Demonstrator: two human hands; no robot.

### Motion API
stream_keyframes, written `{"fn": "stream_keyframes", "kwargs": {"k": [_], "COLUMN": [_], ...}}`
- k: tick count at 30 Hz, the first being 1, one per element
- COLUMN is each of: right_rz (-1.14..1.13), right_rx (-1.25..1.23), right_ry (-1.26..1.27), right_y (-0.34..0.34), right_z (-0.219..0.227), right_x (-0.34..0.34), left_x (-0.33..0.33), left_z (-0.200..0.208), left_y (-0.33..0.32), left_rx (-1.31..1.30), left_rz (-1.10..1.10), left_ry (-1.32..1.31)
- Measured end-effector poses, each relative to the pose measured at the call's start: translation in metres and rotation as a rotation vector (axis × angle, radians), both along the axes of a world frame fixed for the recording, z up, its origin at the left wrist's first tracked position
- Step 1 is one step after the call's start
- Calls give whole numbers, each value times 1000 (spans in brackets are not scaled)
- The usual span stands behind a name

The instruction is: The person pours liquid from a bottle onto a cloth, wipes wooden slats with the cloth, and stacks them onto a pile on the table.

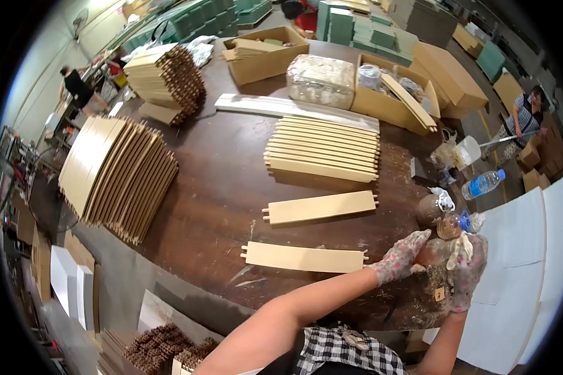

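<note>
While your gloved left hand (401, 257) and right hand (466, 265) wrap fingers round a small jar (433, 251), two slats (303, 257) lie separate on the bench (219, 187), many stacked.

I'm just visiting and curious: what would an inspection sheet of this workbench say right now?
Surface: dark brown table, dusty with sawdust near the hands.
Job's things: small brown jar held between both gloved hands; two single pale wooden slats lie close by.
Clutter: row of slats, fanned slat stacks, cardboard boxes, plastic-wrapped bundle, water bottle.
Hands: left hand and right hand, both gloved, closed on the jar.
Cables: nothing seen.
Surroundings: warehouse floor, green stacked goods, a person sweeping, another person at far left.
</note>
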State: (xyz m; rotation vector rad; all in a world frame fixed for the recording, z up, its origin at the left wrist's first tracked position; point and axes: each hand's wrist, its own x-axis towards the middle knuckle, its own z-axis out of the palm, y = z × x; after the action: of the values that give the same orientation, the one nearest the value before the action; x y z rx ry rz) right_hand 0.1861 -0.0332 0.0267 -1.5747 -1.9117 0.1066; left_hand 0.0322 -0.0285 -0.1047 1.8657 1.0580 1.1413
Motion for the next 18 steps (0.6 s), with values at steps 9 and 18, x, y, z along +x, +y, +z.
{"fn": "stream_keyframes", "kwargs": {"k": [9, 18], "right_rz": [578, 894], "right_rx": [-47, -138], "right_ry": [147, -176], "right_y": [-38, -74], "right_z": [-46, -133], "right_x": [-164, -307], "left_x": [-249, -321], "left_z": [18, -43], "left_y": [-155, -172], "left_rx": [133, -137], "left_rz": [618, 543], "left_ry": [400, 82]}}
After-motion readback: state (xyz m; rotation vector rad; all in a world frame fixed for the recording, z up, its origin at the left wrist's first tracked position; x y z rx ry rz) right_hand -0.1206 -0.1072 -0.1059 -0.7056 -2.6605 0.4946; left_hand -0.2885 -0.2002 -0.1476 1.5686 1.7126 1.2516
